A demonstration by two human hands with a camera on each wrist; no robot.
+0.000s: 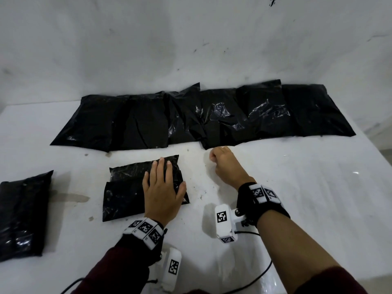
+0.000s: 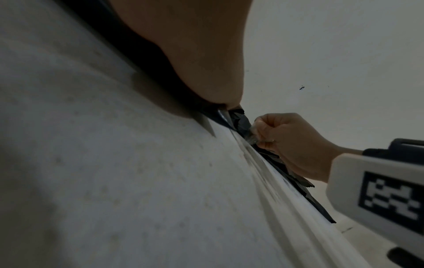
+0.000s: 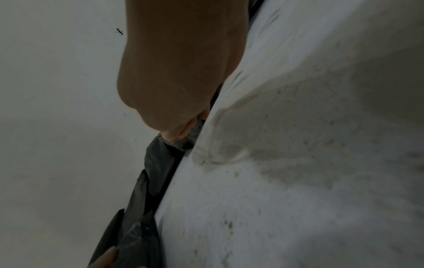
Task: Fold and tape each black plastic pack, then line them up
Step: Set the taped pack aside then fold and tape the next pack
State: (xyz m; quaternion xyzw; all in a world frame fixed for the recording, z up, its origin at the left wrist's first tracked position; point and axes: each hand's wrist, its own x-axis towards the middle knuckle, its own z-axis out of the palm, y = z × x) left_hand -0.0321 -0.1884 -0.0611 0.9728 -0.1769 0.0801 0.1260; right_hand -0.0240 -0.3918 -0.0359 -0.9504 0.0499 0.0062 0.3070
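While the left hand presses flat, fingers straight, on one folded black pack at the table's middle, the right hand pinches clear tape. Six packs overlap in the far row; one more pack lies left.

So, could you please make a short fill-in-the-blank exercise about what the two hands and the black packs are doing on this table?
1. The left hand lies flat on the folded pack, with its fingers ____.
2. The right hand pinches a clear piece of ____ just in front of the row of packs.
3. One more pack lies alone at the far ____ edge of the table.

Missing words: straight; tape; left
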